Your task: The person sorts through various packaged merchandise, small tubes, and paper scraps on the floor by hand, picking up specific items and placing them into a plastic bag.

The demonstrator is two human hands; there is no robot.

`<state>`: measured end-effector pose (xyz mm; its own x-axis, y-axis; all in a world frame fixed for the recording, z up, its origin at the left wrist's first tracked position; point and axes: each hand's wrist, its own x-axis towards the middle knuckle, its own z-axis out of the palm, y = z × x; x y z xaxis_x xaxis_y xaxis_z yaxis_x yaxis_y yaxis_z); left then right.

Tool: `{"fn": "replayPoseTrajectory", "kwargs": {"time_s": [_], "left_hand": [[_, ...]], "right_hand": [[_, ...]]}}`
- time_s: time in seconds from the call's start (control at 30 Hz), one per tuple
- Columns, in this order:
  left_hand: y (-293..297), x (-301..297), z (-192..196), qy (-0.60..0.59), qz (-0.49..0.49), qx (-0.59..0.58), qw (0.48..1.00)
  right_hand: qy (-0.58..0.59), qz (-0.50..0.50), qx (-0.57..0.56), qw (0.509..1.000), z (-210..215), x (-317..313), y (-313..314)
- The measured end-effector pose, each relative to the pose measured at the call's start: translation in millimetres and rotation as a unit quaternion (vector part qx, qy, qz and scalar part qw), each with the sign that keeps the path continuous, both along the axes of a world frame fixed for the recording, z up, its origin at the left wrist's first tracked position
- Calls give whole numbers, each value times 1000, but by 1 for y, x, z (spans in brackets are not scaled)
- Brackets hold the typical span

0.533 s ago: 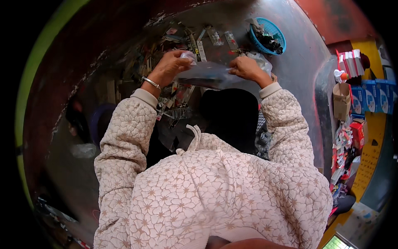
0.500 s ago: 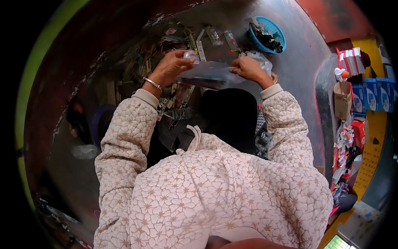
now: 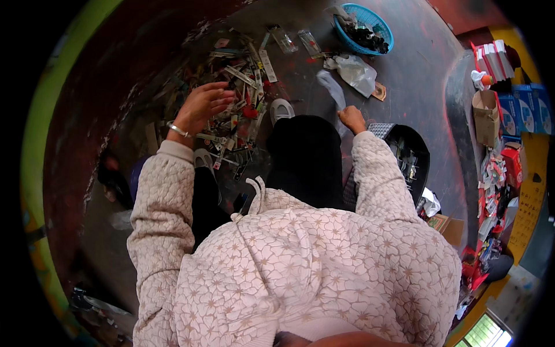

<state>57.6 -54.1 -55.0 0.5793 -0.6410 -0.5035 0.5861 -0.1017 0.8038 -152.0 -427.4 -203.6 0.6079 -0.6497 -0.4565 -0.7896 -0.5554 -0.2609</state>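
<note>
My right hand (image 3: 352,119) is closed around the lower end of a thin, see-through plastic bag (image 3: 330,88), whose loose upper part flares away to the far left. Empty, with its fingers stretched out, my left hand (image 3: 203,109) hovers over a heap of small mixed pieces (image 3: 234,124) on the floor. Narrow pale strips and bits of red show in that heap. What most of the pieces are is too small to tell.
Beyond my hands stand a blue basket (image 3: 364,29) with dark contents and a crumpled white plastic bag (image 3: 354,74). By my right arm sits a dark open container (image 3: 413,156) of small items. Boxes (image 3: 487,117) line the right side. My light shoe (image 3: 281,110) borders the heap.
The clear bag was stretched between both hands; my left hand has let go and moved left, opening its fingers. My right hand has come nearer, keeping the bag.
</note>
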Motion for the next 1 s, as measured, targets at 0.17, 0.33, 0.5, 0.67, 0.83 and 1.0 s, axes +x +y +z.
{"fn": "replayPoseTrajectory", "kwargs": {"time_s": [0.17, 0.33, 0.5, 0.67, 0.83, 1.0], "left_hand": [[32, -22, 13, -55, 12, 88, 994], [53, -49, 8, -18, 13, 152, 988], [80, -68, 43, -53, 29, 168, 984], [99, -50, 64, -149, 38, 160, 975], [135, -26, 38, -99, 224, 70, 967], [143, -15, 32, -81, 324, -40, 942]], "right_hand": [[46, -1, -34, 998, -29, -41, 1], [-4, 51, -53, 997, -49, -66, 2], [-54, 112, -140, 982, -11, -49, -7], [-6, 240, -113, 964, -16, -70, -3], [-88, 281, -149, 944, -52, -83, 4], [-40, 244, -75, 966, 48, -25, 18]]}}
